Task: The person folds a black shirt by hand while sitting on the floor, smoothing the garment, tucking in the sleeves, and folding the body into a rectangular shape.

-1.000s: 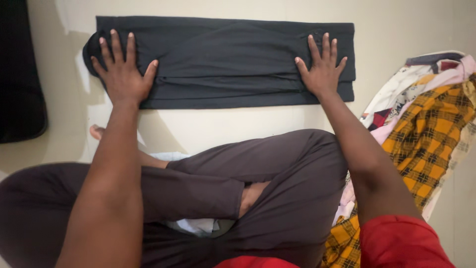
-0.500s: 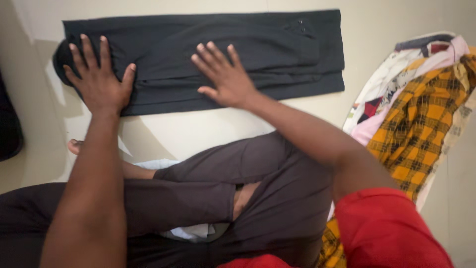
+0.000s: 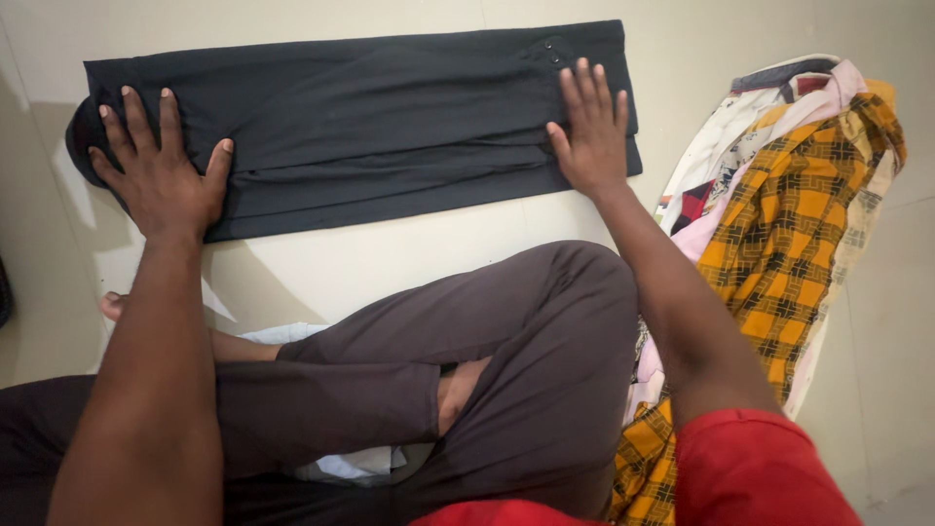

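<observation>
A black garment (image 3: 370, 127), folded into a long flat strip, lies on the pale floor in front of my crossed legs. My left hand (image 3: 156, 175) presses flat on its left end, fingers spread. At the right end my right hand (image 3: 589, 131) lies flat too, fingers apart, just below a pair of small buttons. Neither hand grips the cloth; both rest palm down on it.
A heap of clothes lies at my right side: an orange and black checked cloth (image 3: 799, 253) over pink and patterned pieces (image 3: 740, 166). White cloth (image 3: 341, 463) shows under my legs, which are in dark grey trousers (image 3: 487, 360). The floor is pale tile (image 3: 390, 253).
My right hand slid from the right end to the middle of the garment and back to the right end. The left hand stayed on the left end.
</observation>
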